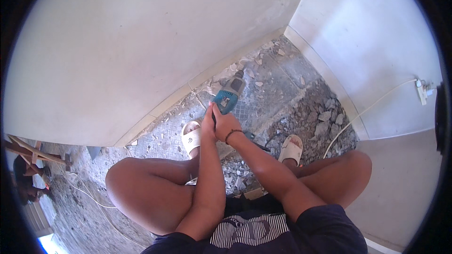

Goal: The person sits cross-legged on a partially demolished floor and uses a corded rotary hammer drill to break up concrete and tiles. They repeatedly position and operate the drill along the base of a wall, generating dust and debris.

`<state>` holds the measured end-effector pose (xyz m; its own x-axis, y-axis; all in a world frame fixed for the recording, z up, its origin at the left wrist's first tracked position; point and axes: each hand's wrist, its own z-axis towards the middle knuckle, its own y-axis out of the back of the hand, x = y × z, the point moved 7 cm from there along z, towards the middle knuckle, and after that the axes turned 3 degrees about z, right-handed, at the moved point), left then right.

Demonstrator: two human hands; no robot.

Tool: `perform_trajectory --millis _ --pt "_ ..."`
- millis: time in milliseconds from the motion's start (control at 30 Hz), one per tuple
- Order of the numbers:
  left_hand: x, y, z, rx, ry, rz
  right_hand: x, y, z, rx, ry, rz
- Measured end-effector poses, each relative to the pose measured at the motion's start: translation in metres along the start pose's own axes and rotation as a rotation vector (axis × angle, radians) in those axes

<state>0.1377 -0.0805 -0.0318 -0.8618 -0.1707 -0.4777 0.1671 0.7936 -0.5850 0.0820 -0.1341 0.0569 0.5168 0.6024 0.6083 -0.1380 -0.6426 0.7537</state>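
Rubble-strewn floor (276,89); teal drill (229,95), grey front housing (235,83), chuck (239,73) apparently black.

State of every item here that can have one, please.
Power drill: gripped, nose pointing away; running or not, cannot tell.
Left grip: closed at the drill's rear.
Right grip: closed at the drill's rear, beside the left.
Sandals: both worn.
Bracelet: worn on the right wrist.
Rubble: broken, loosely heaped near the right foot.
White cord: slack, curving down from the socket block.
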Motion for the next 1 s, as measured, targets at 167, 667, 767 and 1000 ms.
perform_trajectory --millis 167,667,767,1000 --pt "0.02 0.001 0.001 -0.035 -0.036 -0.069 -0.015 -0.006 -0.004 0.082 -0.047 -0.038" --pt "0.034 -0.009 0.004 0.078 -0.097 -0.108 -0.021 0.008 -0.017 0.1 -0.051 -0.073" --pt "0.031 -0.006 0.004 -0.006 -0.093 -0.058 -0.021 0.01 -0.015 0.082 -0.038 -0.065" --pt "0.045 -0.001 0.009 -0.005 -0.007 -0.127 -0.024 0.005 -0.019 0.136 -0.075 -0.131"
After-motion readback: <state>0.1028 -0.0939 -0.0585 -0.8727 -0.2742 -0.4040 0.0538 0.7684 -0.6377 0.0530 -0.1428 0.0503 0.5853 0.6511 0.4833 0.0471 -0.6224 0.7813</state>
